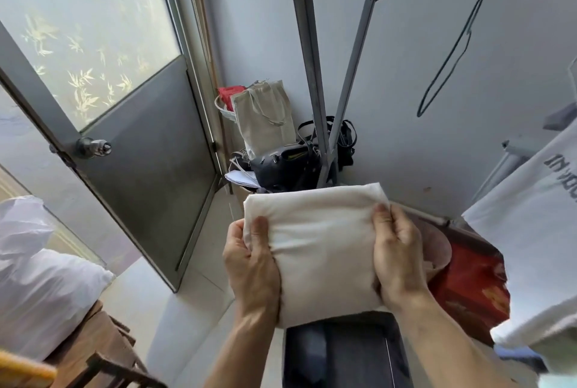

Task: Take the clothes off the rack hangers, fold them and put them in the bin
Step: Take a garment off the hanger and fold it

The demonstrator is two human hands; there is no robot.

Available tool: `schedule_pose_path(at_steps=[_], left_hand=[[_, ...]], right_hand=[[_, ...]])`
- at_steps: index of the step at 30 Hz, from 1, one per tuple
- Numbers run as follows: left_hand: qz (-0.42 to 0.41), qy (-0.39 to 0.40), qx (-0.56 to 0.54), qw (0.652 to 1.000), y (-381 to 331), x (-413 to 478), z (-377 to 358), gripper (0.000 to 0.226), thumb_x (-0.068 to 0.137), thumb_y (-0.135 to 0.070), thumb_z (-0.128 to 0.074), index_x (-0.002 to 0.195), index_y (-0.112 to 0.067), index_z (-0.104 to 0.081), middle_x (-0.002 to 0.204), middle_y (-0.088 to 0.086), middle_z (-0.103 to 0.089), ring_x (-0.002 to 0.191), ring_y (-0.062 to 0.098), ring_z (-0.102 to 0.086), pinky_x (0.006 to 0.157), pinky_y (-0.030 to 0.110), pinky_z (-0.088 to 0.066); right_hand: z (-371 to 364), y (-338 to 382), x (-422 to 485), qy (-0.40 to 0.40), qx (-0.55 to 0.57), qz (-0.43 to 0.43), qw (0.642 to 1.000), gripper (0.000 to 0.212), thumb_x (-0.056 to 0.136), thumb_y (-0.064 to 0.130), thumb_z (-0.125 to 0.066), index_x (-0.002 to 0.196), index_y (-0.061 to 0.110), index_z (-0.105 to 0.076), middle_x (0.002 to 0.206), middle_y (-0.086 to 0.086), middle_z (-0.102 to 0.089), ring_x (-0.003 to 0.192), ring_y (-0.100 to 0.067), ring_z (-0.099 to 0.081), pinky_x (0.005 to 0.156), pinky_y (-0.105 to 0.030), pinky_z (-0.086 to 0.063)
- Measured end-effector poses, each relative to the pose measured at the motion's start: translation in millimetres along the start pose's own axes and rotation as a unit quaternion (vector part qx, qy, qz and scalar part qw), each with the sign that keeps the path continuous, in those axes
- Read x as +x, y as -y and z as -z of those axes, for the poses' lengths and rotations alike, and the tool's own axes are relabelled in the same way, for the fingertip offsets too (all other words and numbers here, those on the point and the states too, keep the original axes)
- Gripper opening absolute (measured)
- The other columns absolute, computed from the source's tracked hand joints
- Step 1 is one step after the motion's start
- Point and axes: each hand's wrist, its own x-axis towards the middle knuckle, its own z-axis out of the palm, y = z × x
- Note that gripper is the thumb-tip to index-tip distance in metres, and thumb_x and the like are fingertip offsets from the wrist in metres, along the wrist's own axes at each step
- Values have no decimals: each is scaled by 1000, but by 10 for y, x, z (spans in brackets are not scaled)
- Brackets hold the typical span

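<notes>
Folded cream garment, over the bin: your left hand and right hand grip its sides (thumbs on top); lower it level; release together.

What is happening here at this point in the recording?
A person holds a folded cream garment in the air with both hands: the left hand grips its left edge and the right hand grips its right edge. Just below it is a dark bin that seems to hold dark clothes already. An empty wire hanger hangs from the metal rack, and a white printed garment drapes at the right.
</notes>
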Motion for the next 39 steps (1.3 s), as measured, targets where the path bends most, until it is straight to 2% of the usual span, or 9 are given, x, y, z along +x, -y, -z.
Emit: schedule_pose_path(at_steps=[8, 13, 18, 24, 28, 32, 35, 37, 39], left_hand=[[241, 145, -22, 959, 827, 163, 102, 34, 87, -42, -64, 97, -9, -69, 87, 7, -75, 75, 20, -71, 63, 31, -56], [249, 108, 48, 961, 1514, 35, -6, 16, 93, -31, -63, 103, -19, -66, 88, -2, -75, 77, 11, -72, 62, 24, -55], [298, 125, 59, 945, 2413, -129, -63, 14, 93, -26, -64, 105, -18, -65, 89, -1, -76, 80, 13, -72, 65, 26, -54], [456, 223, 21, 862, 3671, -160, 108, 65, 68, -36, -77, 126, -17, -54, 108, 10, -74, 96, 31, -71, 81, 48, -54], [491, 312, 32, 813, 4329, -34, 138, 43, 86, -56, -57, 115, -27, -70, 112, -3, -74, 102, 17, -70, 89, 34, -53], [506, 458, 46, 729, 4814, -139, 14, 40, 78, -30, -74, 111, -7, -72, 117, 11, -70, 107, 27, -66, 88, 32, -53], [510, 460, 50, 726, 5220, -344, -30, 26, 70, -22, -79, 96, -20, -79, 105, 8, -75, 94, 23, -72, 80, 31, -56], [519, 432, 38, 737, 5479, -488, -16, 31, 72, -19, -76, 103, -14, -76, 108, 12, -74, 97, 26, -71, 81, 32, -56], [528, 397, 29, 751, 5701, -608, 6, 38, 74, -17, -75, 110, -9, -72, 112, 15, -72, 100, 29, -70, 82, 33, -56]], right_hand=[[30, -777, 279, 88, 15, -176, 980, 32, 101, 37, -46, 98, 14, -67, 88, -4, -73, 77, -15, -69, 65, -31, -52], [364, -1345, 421, 267, 103, -315, 905, 44, 82, 27, -74, 120, 9, -62, 112, -14, -72, 97, -29, -71, 69, -35, -59], [512, -2139, 459, 243, 66, -325, 912, 46, 75, 5, -72, 119, 10, -61, 108, -12, -73, 94, -29, -72, 67, -33, -61], [676, -3183, 682, 292, 50, -356, 886, 53, 67, 9, -73, 119, 6, -62, 109, -18, -72, 93, -33, -71, 68, -34, -60], [810, -3877, 849, 379, 56, -412, 827, 53, 65, 11, -78, 116, 7, -68, 112, -21, -69, 93, -32, -70, 71, -35, -58], [906, -4490, 880, 440, 66, -450, 774, 55, 59, 18, -85, 111, 6, -72, 106, -20, -71, 87, -27, -71, 71, -33, -58], [1046, -5080, 742, 359, 158, -502, 771, 70, 51, 39, -94, 106, 0, -74, 104, -23, -71, 90, -30, -72, 76, -36, -58], [1109, -5364, 507, 287, 228, -455, 812, 84, 86, 66, -56, 141, 3, -48, 143, -23, -48, 135, -33, -45, 114, -44, -30], [1253, -5856, 308, 229, 314, -451, 803, 92, 88, 80, -18, 155, 17, -8, 162, -11, -8, 150, -28, 0, 120, -42, 8]])
